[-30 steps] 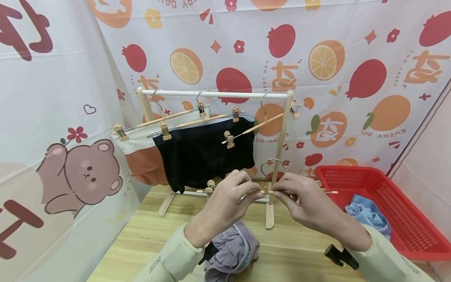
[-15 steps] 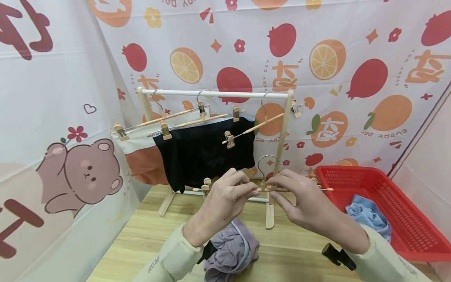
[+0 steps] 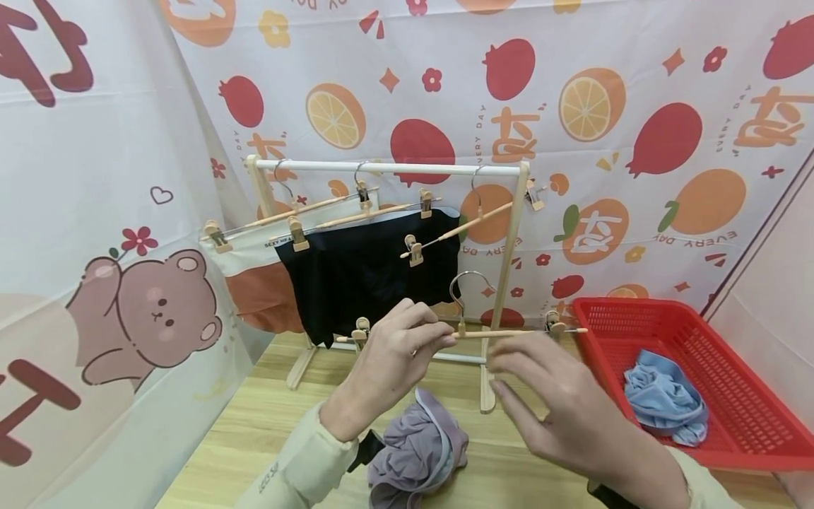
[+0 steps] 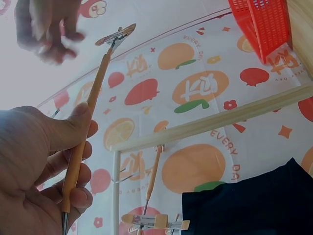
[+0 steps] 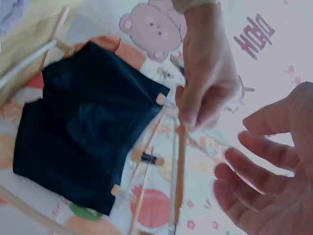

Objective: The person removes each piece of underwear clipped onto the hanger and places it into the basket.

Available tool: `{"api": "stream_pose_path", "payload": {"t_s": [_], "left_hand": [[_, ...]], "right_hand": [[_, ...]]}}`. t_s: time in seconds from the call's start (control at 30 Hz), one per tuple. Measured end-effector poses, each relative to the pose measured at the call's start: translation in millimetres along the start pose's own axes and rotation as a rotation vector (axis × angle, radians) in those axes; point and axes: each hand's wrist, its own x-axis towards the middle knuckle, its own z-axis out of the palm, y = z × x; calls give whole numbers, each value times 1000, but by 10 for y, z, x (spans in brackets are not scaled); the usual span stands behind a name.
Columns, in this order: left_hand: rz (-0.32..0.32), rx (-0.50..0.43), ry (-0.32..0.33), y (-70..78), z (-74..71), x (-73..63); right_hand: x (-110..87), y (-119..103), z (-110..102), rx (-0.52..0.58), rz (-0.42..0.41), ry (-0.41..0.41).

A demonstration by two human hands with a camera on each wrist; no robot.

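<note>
The hanger (image 3: 496, 334) has a smooth, satin-looking wooden bar, a shiny bare-metal hook (image 3: 453, 290) and a clip (image 3: 555, 323) of pale wood and bright metal, while the rack's posts (image 3: 510, 247) are plain matt wood and its smooth white rail (image 3: 407, 168) could be painted metal or plastic, too small in view to settle. The black shorts (image 3: 381, 268) are matt, fairly smooth cloth; the lilac garment (image 3: 413, 452) and blue garment (image 3: 664, 399) are soft, crumpled cloth. The basket (image 3: 738, 367) is perforated plastic with a slight gloss, and the surface (image 3: 254, 438) shows smooth wood grain.
</note>
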Motion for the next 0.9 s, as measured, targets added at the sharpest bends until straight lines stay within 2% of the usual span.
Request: {"api": "stream_pose_path", "payload": {"t_s": [0.2, 0.43, 0.67, 0.9], "left_hand": [[-32, -2, -7, -27, -43, -10], [-47, -17, -10, -42, -57, -23], [-42, -4, -6, -55, -88, -16], [-54, -5, -11, -41, -107, -40]], "right_hand": [[-152, 1, 271, 17, 16, -187], [-315, 185, 703, -7, 67, -283], [-411, 391, 1084, 20, 214, -501], [-496, 597, 1404, 143, 356, -635]]}}
